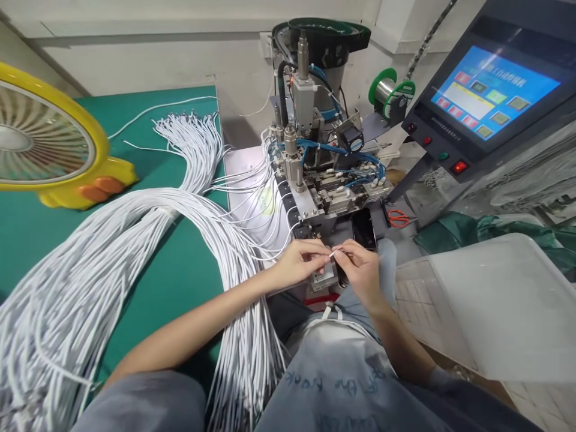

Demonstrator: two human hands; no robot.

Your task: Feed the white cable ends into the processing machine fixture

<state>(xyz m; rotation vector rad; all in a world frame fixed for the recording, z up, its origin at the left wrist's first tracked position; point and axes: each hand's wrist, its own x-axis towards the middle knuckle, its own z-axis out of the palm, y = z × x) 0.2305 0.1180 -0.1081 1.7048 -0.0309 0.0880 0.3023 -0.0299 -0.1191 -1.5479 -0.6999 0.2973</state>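
Note:
Between the fingertips of both hands is the end of a white cable [332, 254]. My left hand [302, 261] pinches it from the left, and my right hand [359, 267] pinches it from the right. Both are held over my lap, just in front of a bench machine [310, 162] with metal cylinders and blue air tubes. Several white cables run from the machine's front edge to the left. A thick bundle of white cables [148, 210] lies across the green table and hangs down beside my left forearm. The exact tip in my fingers is too small to make out.
A yellow fan [96, 144] stands at the left on the green table [148, 99]. A lit touchscreen panel [495, 93] is at the upper right. Near the machine are a solder wire spool [384, 90], orange-handled scissors [398, 218] and a phone [363, 228]. A translucent bin [508, 300] sits right.

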